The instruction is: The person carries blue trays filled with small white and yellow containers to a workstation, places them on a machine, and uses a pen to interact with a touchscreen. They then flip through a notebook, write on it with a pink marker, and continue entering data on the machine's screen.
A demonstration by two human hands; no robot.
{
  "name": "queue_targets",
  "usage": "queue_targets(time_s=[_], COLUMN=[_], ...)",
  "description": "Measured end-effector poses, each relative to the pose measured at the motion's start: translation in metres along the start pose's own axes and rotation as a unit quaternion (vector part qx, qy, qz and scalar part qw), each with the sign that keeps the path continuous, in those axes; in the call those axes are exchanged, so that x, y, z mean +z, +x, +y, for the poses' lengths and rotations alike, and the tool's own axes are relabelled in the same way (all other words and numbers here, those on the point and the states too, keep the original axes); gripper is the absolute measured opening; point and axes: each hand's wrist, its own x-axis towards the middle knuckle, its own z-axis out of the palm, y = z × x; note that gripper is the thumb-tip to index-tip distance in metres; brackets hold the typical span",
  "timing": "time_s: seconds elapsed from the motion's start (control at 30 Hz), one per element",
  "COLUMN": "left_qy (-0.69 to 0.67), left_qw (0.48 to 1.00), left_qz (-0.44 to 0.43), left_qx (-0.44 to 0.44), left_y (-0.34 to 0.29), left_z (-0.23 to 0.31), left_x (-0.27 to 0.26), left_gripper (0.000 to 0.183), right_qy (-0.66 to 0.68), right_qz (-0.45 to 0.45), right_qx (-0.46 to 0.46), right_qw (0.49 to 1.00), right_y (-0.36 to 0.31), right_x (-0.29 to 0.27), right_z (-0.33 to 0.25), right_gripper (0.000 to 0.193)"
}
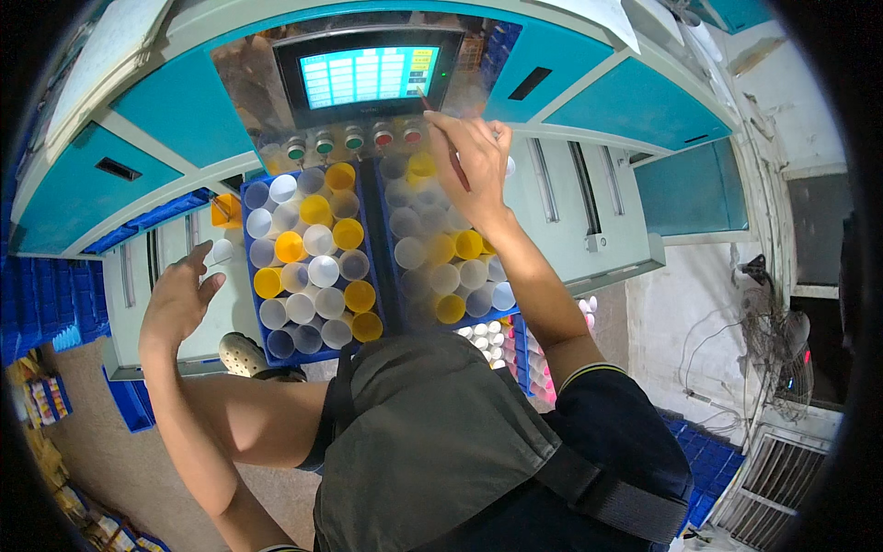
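Observation:
My right hand (474,166) is closed around a thin dark red stylus-like stick (460,170), its tip up against the lit touch screen (368,77). Over on the left, my left hand (179,299) hovers with thumb and fingers apart, beside a small white round piece (219,252); whether they touch is unclear. Between my arms a blue crate (375,248) is packed with upright open tubes, mostly translucent white, such as a white tube (324,270), and some yellow, like one yellow tube (360,296). A second blue crate of similar tubes, hazy in view, adjoins it, partly behind my right forearm.
Below the screen runs a row of green and red push buttons (354,138). Teal machine panels (184,106) curve across the back. A pale machine bed with a dark rail (584,189) lies to the right. Blue bins (55,304) are stacked at far left; a fan (777,345) stands right.

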Motion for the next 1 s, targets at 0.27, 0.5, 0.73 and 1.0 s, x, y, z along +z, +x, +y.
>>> queue_targets(time_s=[0.27,0.5,0.73,1.0], left_qy=[-0.001,-0.004,-0.004,0.008], left_qw=[1.000,1.000,1.000,1.000], left_qz=[0.000,-0.003,-0.001,0.003], left_qx=[0.010,0.020,0.026,0.015], left_y=[0.000,0.003,0.003,-0.001], left_z=[0.002,0.005,0.010,0.005], left_x=[-0.001,0.000,-0.001,-0.002], left_gripper=[0.049,0.048,0.047,0.048], right_qy=[0.002,0.056,-0.265,-0.334], right_qz=[0.008,-0.052,-0.246,-0.237], right_qx=[-0.009,0.020,-0.036,-0.086], right_qw=[1.000,0.997,0.931,0.908], right_y=[0.001,0.026,0.055,0.050], right_x=[-0.001,0.013,0.041,0.045], right_z=[-0.001,-0.015,-0.021,-0.018], right_gripper=[0.020,0.034,0.084,0.082])
